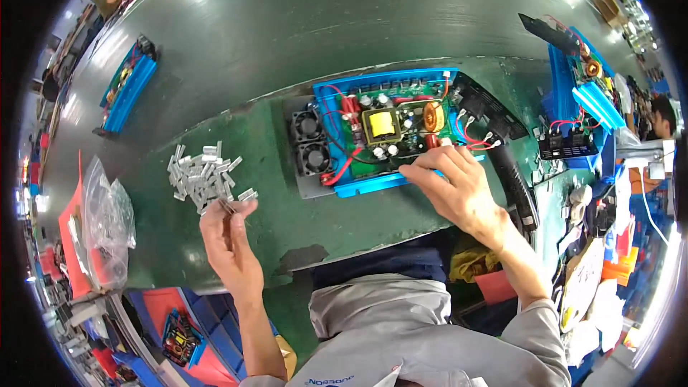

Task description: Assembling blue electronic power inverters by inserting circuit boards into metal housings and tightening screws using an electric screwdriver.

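My left hand is closed, with thumb and fingers pinching a small metal piece beside a loose pile of short silvery metal pieces. My right hand is bent over the near edge of an opened blue metal housing, its fingers curled together; whatever they hold is hidden. Inside the housing lies a green circuit board with a yellow-wrapped transformer and a copper-wound ring coil. Two black fans sit at its left end. A black end panel with wires leans at its right.
A black power screwdriver or thick handle lies right of the housing. More blue units are stacked at the far right; another blue unit stands at the far left. A clear plastic bag lies at the table's left side.
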### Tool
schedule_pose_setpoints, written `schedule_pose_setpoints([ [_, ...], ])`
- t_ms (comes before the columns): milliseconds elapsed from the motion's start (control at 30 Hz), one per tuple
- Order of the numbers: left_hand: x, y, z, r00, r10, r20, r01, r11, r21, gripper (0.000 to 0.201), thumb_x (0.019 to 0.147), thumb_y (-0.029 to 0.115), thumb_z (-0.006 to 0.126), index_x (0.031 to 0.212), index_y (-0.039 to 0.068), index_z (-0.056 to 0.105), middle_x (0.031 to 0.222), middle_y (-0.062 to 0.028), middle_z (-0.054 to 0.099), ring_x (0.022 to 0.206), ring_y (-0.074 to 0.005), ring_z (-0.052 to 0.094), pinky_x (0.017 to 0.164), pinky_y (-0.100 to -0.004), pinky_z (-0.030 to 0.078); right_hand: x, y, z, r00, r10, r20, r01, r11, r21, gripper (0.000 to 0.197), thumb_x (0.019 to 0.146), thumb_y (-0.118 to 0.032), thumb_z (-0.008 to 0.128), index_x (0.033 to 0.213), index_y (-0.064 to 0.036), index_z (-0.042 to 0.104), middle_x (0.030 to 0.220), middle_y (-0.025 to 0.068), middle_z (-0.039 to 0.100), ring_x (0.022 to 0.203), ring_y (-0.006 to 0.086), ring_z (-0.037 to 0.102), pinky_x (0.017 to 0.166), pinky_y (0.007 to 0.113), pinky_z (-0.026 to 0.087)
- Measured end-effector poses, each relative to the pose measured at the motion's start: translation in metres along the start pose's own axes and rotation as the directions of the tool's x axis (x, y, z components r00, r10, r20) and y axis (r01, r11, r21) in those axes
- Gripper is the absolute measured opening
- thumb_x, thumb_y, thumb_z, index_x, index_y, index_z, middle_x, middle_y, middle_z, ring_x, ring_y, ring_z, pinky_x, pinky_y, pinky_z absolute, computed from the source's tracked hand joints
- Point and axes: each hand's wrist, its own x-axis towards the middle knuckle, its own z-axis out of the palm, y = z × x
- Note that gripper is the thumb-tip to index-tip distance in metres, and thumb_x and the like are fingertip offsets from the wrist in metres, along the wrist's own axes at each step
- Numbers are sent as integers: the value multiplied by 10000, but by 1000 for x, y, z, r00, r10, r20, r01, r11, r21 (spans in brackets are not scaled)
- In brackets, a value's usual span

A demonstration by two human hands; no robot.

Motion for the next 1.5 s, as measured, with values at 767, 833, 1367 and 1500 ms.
schedule_pose_setpoints([
  [767, 8, 54, 73, 618, 380, 688, -695, 673, 253, 276, 678, 203, 880, 868, 114, 701, 901, 0, 635, 770, -200, 611, 652, -349, 423, -161, 14, -60, 341, 870, -355, -938, 340, -67, 517, 939, -232, 731, 1377, -32, 545, 1209, 189, 620, 1066, 300, 621, 920, 379, 487],
  [833, 5, 53, 69, 653, 398, 644, -672, 697, 251, 287, 678, 204, 883, 883, 115, 703, 904, -8, 638, 768, -207, 612, 648, -348, 426, -144, 34, -55, 417, 824, -382, -908, 395, -140, 484, 923, -196, 745, 1349, -37, 579, 1192, 173, 621, 1074, 296, 612, 928, 394, 485],
  [1367, -10, 38, 78, 962, -271, 26, 271, 946, -178, 457, 836, 22, 811, 1211, -36, 556, 1125, -94, 666, 1023, -118, 630, 897, -257, 506, 113, -15, 57, 989, 144, 15, -143, 958, 248, 131, 752, -34, 725, 825, -20, 616, 841, 102, 609, 775, 251, 611, 673, 369, 497],
  [1500, -18, 24, 72, 993, -103, -53, 103, 995, 1, 439, 789, 81, 852, 1134, 23, 586, 917, -76, 697, 796, -92, 689, 685, -218, 535, 115, -8, 29, 897, 353, 264, -441, 720, 536, 168, 814, -49, 744, 949, -10, 651, 807, 70, 647, 599, 130, 546, 549, 291, 460],
])
